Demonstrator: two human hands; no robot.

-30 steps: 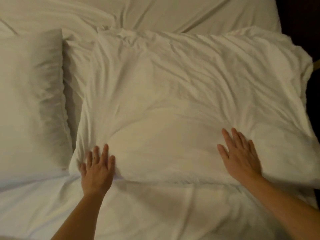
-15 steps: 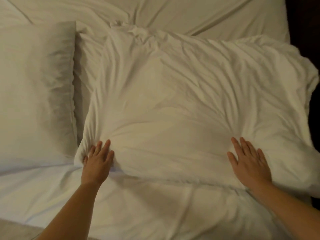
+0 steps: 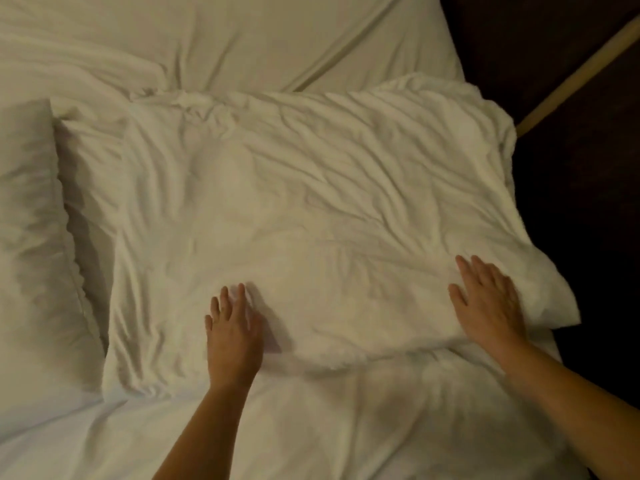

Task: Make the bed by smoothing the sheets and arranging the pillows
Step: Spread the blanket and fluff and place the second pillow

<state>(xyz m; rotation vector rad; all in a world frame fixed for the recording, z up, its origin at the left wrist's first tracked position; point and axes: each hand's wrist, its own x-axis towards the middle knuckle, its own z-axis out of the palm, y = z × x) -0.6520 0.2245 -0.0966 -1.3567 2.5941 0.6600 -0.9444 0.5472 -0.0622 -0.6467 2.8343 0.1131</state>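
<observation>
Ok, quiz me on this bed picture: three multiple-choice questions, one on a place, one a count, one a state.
1. The right hand rests where? A the wrinkled pillow's near right corner; B the floor; C the headboard.
2. Pillows in view? A one; B two; C four.
3. The left hand is? A a fist; B flat and open; C pinching cloth.
Key: 1 A, its palm lies by that corner; 2 B, a smoother pillow lies beside the wrinkled one; 3 B, it lies spread flat on the pillow.
</observation>
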